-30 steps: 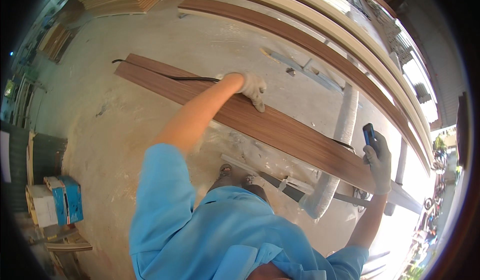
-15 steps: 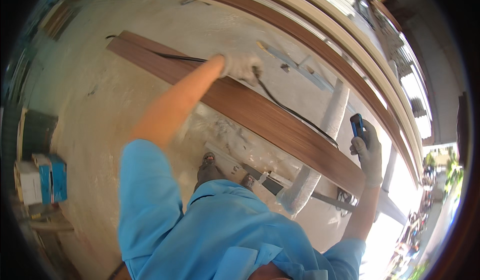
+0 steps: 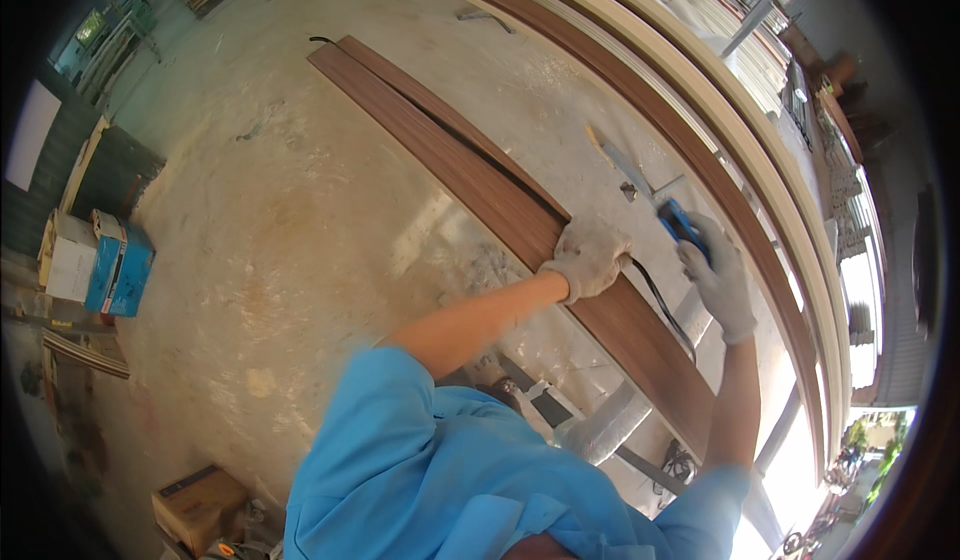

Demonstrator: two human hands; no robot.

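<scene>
A long brown wood-grain board [image 3: 450,175] slants from far left to near right in front of me. My left hand [image 3: 592,257], in a pale work glove, is closed at the board's middle, on a thin black flexible strip [image 3: 655,293]. That strip lies along the board toward its far end, where a short tail sticks out. On the near side it hangs in a loose curve beside the board. My right hand [image 3: 722,278], also gloved, grips a small blue and black handheld tool [image 3: 682,230] above the board's right side; its exact kind is unclear.
Brown and cream long profiles [image 3: 690,125] lie stacked along the right. A wrapped support [image 3: 603,428] stands under the board. On the floor beyond are a bluish metal bar [image 3: 630,170] and, at left, a blue and white carton [image 3: 122,265]. A brown cardboard box [image 3: 200,505] sits lower left.
My left hand has come nearer and to the right, down onto the board with the strip. My right hand has brought the blue tool inward, closer to the left hand. The view has turned.
</scene>
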